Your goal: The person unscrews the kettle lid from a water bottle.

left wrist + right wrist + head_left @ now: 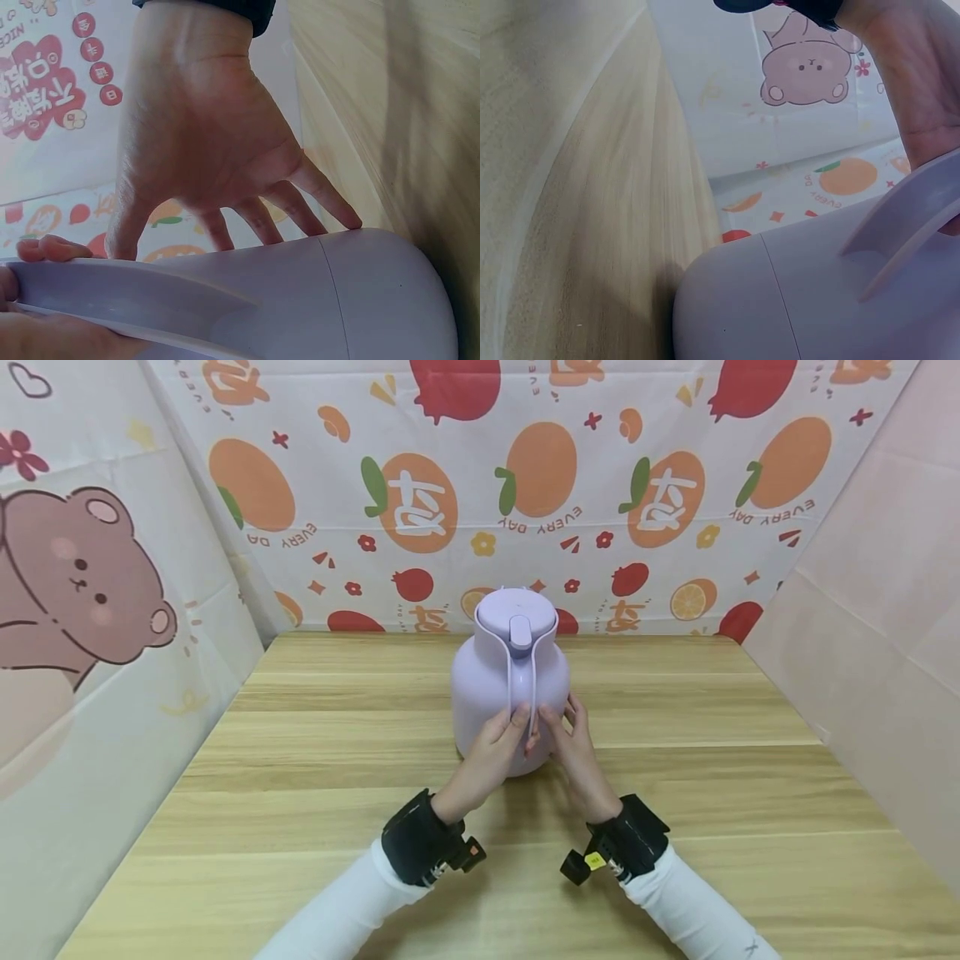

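Observation:
A lilac thermos jug [480,693] stands upright on the wooden table [300,827], its handle toward me. My left hand [491,756] grips the handle [521,681], thumb on the outside and fingers passing through the loop; part of this hand shows in the left wrist view's lower left corner. Against the jug's right side rests my right hand [577,756]. The left wrist view shows its fingers [259,217] straight and spread, tips on the body, and its thumb beside the handle. The lid [516,603] with its push lever sits on top.
Behind the table hangs a fruit-print cloth [480,468]. On the left is a cloth wall with a bear print [90,577], and a pale cloth wall [885,610] is on the right. Both wrists wear black camera straps [423,839].

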`<state>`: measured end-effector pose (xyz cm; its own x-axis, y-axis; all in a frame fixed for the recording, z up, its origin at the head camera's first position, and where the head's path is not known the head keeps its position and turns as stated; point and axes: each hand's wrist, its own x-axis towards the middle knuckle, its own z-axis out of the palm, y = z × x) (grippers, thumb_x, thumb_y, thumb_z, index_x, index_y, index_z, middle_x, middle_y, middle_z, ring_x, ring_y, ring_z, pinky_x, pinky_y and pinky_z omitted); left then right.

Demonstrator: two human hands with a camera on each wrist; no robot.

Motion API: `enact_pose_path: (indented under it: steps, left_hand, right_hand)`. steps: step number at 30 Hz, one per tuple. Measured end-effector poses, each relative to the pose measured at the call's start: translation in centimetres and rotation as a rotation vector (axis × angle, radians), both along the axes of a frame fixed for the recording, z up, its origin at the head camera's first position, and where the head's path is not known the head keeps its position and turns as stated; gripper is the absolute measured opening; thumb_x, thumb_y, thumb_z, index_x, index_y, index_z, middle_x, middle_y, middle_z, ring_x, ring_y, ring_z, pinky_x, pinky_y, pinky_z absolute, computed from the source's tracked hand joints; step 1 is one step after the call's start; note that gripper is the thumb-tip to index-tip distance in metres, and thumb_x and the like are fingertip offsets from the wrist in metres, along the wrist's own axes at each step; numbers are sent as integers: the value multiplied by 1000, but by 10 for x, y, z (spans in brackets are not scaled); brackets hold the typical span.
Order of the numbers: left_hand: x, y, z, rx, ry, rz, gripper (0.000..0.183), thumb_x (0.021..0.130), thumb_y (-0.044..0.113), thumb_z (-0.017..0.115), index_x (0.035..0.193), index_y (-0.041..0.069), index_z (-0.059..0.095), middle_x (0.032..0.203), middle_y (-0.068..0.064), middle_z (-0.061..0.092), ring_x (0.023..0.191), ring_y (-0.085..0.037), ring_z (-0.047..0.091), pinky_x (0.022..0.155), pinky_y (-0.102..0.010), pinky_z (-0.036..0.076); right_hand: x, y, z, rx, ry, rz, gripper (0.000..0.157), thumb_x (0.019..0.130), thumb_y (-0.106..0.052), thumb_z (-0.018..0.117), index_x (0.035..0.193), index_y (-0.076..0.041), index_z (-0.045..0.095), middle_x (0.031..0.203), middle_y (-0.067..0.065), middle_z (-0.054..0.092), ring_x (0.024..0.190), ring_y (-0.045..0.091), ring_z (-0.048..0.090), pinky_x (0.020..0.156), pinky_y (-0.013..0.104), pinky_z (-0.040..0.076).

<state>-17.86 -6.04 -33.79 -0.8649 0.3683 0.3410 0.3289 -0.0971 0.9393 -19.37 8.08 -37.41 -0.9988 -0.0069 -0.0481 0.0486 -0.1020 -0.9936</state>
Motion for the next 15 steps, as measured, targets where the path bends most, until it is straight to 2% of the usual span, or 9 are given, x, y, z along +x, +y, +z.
enact_pose_path:
  steps: [6, 13, 15]
  left_hand:
    - [0, 0, -1, -2, 12, 11, 35, 102, 21, 31, 79, 1, 47, 68, -4, 46, 64, -17, 45, 64, -27, 38]
    - [-1, -1, 0, -65, 89, 24, 34, 102, 19, 32, 81, 0, 51, 70, -5, 51, 68, -18, 50, 68, -30, 41]
    - [-2, -3, 0, -88, 108, 33, 33, 102, 19, 34, 83, -1, 53, 73, -5, 55, 73, -17, 53, 72, -30, 42]
  right_hand:
    - [1, -1, -2, -1, 17, -20, 73, 91, -42, 52, 145, -21, 8, 147, 10, 12, 129, 32, 27, 98, 54, 27]
    - [2, -3, -4, 5, 56, -39, 75, 90, -45, 53, 145, -18, 11, 146, 8, 13, 127, 30, 30, 97, 50, 31]
    - [2, -3, -4, 27, 76, -64, 75, 89, -45, 55, 145, -16, 13, 147, 6, 14, 129, 29, 26, 98, 47, 30]
